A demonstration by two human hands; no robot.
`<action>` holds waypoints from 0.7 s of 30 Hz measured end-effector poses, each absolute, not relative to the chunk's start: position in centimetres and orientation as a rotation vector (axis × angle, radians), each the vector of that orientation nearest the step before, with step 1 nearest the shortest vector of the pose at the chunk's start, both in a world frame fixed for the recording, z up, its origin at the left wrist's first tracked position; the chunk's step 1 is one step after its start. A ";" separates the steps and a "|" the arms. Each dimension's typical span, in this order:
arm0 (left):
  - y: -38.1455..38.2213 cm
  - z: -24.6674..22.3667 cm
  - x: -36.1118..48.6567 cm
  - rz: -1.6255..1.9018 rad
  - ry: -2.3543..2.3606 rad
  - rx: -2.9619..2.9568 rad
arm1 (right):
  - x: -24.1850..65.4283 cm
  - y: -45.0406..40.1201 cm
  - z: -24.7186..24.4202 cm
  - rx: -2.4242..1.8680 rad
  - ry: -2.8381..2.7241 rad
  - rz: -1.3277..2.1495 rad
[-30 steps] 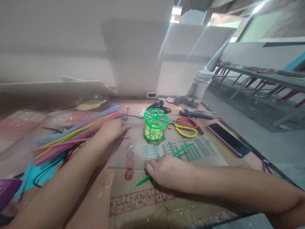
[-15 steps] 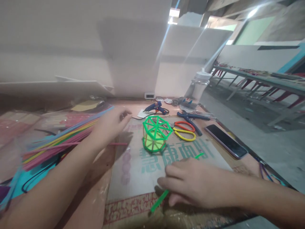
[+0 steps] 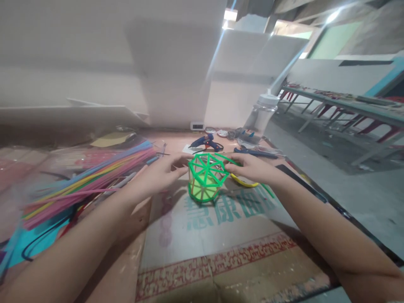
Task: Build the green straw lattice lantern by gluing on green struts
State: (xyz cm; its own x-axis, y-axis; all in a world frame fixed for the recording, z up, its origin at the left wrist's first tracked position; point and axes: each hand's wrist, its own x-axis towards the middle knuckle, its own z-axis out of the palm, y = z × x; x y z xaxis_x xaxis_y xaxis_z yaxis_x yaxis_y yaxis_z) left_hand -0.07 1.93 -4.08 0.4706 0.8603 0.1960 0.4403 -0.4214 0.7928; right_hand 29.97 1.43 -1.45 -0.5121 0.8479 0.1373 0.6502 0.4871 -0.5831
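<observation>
A small round green frame [image 3: 207,170] with a spoked top, thin brown uprights and a yellow-green base stands on a printed cardboard sheet. At its left rim is my left hand [image 3: 172,168], thumb and forefinger apart; whether the fingertips touch the rim I cannot tell. My right hand [image 3: 249,166] is at the frame's right side, its fingers closed on a green pipe cleaner [image 3: 225,157] whose tip reaches over the back of the top ring. Another green length shows below that wrist, probably the same pipe cleaner. Scissors with a yellow handle [image 3: 244,182] lie partly hidden under the right hand.
Coloured pipe cleaners [image 3: 91,179] lie in a bundle at left. Behind the frame are a blue glue gun [image 3: 206,143], a small white display [image 3: 198,126] and a clear bottle [image 3: 260,118]. Dark-handled pliers [image 3: 257,153] and a phone [image 3: 299,183] lie at right.
My right hand has moved up and away from the front of the cardboard to the frame, carrying the green pipe cleaner. My left hand has come right, to the frame's left rim.
</observation>
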 end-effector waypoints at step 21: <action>2.0 -3.3 -0.3 1.084 1.126 2.050 | 28.7 2.7 -3.3 -1.125 -1.797 1.283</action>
